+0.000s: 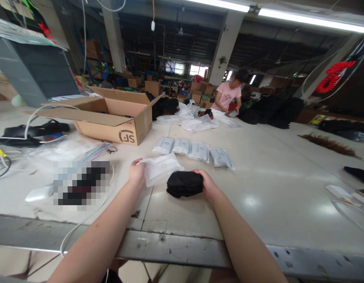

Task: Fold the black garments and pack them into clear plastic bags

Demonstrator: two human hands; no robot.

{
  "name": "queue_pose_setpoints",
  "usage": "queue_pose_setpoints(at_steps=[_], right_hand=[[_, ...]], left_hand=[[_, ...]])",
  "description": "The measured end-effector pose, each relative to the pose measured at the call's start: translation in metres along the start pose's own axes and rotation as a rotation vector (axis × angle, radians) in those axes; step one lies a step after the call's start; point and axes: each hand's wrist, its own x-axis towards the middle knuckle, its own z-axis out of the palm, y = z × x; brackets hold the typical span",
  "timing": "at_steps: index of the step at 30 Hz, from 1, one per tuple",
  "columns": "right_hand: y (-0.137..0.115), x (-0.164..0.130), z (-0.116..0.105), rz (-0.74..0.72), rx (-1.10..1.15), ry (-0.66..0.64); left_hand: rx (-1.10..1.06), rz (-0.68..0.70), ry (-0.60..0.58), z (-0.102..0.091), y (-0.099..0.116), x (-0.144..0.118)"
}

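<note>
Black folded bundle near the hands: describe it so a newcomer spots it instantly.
Start at the open cardboard box on the table, then come toward the near edge. The black folded bundle lies under the right hand; unlike the grey packets behind, it is unbagged.

Near the front edge of the pale counter [258, 204], the left hand [136, 173] pinches a white plastic pouch [159, 169] by its edge, while the right hand [207, 184] grips a folded black cloth bundle [184, 184] touching the pouch. Just beyond lies a row of four packed pouches [193, 151]. Farther left stands an open cardboard box [111, 118]. At the far end a person in a pink shirt [227, 96] works among dark piles.
</note>
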Motion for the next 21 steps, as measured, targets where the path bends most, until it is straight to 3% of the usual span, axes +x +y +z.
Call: queue_pose_setpoints(at_steps=[4, 6, 8, 10, 12, 14, 17, 21], right_hand=[[-0.006, -0.004, -0.007, 0.012, 0.035, -0.128], [-0.006, -0.005, -0.01, 0.008, 0.016, -0.206], [-0.005, -0.004, -0.011, -0.01, -0.018, -0.252], [-0.003, -0.003, -0.01, -0.025, -0.065, -0.251], [-0.001, -0.001, -0.009, -0.035, -0.102, -0.228], [0.001, 0.001, -0.008, -0.048, -0.106, -0.215], [0.001, 0.002, -0.007, -0.068, -0.076, -0.214], [-0.001, 0.001, -0.004, -0.067, -0.036, -0.199]], left_hand=[[0.128, 0.17, 0.091, -0.005, 0.004, -0.007], [0.306, 0.394, 0.074, -0.005, 0.005, -0.015], [0.603, 0.694, -0.088, -0.001, 0.001, -0.021], [0.887, 0.901, -0.361, 0.005, -0.009, -0.023], [1.051, 0.922, -0.592, 0.01, -0.021, -0.022], [1.151, 0.863, -0.682, 0.012, -0.031, -0.021], [1.236, 0.793, -0.594, 0.008, -0.032, -0.024], [1.352, 0.749, -0.321, 0.001, -0.016, -0.031]])
